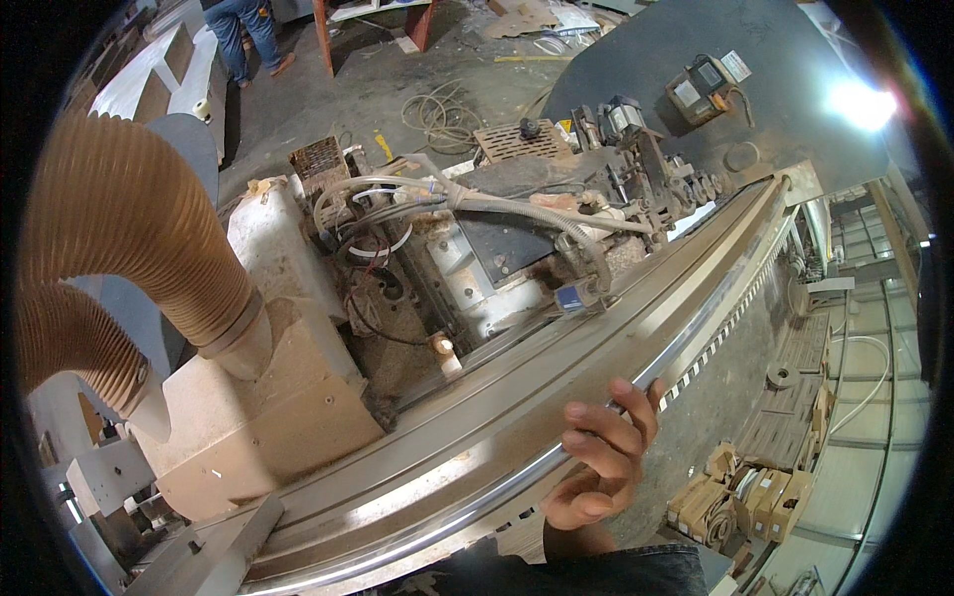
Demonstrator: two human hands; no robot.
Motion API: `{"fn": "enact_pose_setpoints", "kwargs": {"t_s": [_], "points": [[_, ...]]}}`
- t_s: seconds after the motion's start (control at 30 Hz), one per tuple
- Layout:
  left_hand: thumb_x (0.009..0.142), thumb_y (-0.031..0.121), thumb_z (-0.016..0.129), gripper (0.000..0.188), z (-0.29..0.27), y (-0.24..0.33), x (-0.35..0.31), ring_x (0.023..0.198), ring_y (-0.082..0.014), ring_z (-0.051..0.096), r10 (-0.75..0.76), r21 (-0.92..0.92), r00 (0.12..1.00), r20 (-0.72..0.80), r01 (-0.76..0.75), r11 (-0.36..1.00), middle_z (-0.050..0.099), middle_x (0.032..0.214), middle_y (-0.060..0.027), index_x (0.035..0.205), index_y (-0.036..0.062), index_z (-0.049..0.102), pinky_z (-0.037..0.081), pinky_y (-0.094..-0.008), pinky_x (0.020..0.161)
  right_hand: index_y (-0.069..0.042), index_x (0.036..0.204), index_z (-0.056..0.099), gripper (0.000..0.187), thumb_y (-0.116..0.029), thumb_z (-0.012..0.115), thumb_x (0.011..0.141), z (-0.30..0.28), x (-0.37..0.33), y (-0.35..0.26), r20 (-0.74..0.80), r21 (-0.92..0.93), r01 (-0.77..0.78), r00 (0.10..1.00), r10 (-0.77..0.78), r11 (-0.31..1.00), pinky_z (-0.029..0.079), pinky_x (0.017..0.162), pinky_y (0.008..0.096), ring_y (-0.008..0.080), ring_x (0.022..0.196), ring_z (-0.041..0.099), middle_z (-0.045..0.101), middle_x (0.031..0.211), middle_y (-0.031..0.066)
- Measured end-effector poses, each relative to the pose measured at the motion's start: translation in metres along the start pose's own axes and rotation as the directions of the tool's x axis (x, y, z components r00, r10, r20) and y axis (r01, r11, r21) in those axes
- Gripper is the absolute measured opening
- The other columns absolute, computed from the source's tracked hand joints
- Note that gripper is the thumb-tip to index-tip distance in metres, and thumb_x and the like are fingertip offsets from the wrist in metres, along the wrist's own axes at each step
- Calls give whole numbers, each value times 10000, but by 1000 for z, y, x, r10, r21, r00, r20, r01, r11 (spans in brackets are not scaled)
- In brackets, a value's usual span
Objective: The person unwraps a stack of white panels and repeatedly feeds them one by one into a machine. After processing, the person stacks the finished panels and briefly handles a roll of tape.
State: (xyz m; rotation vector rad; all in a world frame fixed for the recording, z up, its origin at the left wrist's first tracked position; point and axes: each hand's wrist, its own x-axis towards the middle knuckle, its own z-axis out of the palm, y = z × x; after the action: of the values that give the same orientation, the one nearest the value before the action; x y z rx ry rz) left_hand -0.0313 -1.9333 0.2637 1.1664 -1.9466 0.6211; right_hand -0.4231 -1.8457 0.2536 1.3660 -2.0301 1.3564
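My right hand point(608, 459) is at the lower middle, its forearm rising from the bottom edge beside dark clothing. Its fingers are bent over a long shiny metal bar point(686, 333) and cover a short stretch of it. This bar runs along the near side of a dusty machine, from lower left to upper right. Beside the bar lie long dusty grooved rails point(477, 407) of the machine bed. My left hand is out of view.
Two ribbed brown hoses point(149, 228) join a dusty metal housing point(288, 407) at left. Cables and tubes point(497, 206) cross the machine. Cardboard boxes point(765, 497) lie at lower right. A person point(243, 35) stands far left, near coiled hose point(437, 114) on the floor.
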Motion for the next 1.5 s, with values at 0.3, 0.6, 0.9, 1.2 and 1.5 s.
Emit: {"fn": "enact_pose_setpoints", "kwargs": {"t_s": [0.3, 0.6, 0.9, 1.2, 1.5], "points": [[1126, 444, 353, 452, 6, -1, 8, 1013, -230, 461, 46, -53, 999, -21, -48, 997, 493, 1118, -96, 1197, 28, 516, 394, -437, 970, -180, 1018, 737, 692, -574, 179, 1121, -5, 2, -2, 27, -10, -4, 1000, 4, 1000, 215, 1293, 545, 303, 1336, 580, 770, 1121, 5], [1120, 441, 369, 448, 5, -1, 11, 1001, -247, 502, 81, -9, 996, -24, -82, 997, 529, 1090, -105, 1174, 31, 540, 414, -444, 949, -160, 1008, 746, 680, -551, 203, 1129, 2, 2, -3, -20, 8, 0, 1000, 0, 1000, 240, 1280, 558, 313, 1303, 608, 786, 1069, 22], [1122, 436, 363, 461, 10, 25, 16, 1010, -258, 494, -148, -182, 989, -17, 143, 973, 515, 1124, -131, 1175, 9, 527, 419, -461, 955, -156, 1033, 751, 679, -533, 196, 1134, 1, 4, -4, 3, -5, 5, 1000, -5, 1000, 233, 1280, 561, 316, 1302, 607, 787, 1074, 23], [1128, 408, 384, 493, -6, 12, -7, 1115, -325, 515, -131, -127, 989, 70, 139, 982, 507, 1268, -214, 1265, -47, 518, 458, -482, 982, -142, 1049, 759, 496, -440, 368, 1114, -2, 8, -9, -18, -10, 13, 1000, -13, 1000, 257, 1264, 508, 304, 1242, 635, 775, 1128, 39], [1115, 396, 421, 477, -9, 4, 3, 1171, -331, 574, -96, -294, 991, 95, 120, 948, 568, 1260, -209, 1229, -39, 584, 467, -491, 1015, -57, 1087, 719, 302, -273, 509, 1087, 11, 11, -8, -102, 105, 60, 994, -49, 993, 324, 1216, 535, 288, 1192, 639, 725, 1175, 96]]}}
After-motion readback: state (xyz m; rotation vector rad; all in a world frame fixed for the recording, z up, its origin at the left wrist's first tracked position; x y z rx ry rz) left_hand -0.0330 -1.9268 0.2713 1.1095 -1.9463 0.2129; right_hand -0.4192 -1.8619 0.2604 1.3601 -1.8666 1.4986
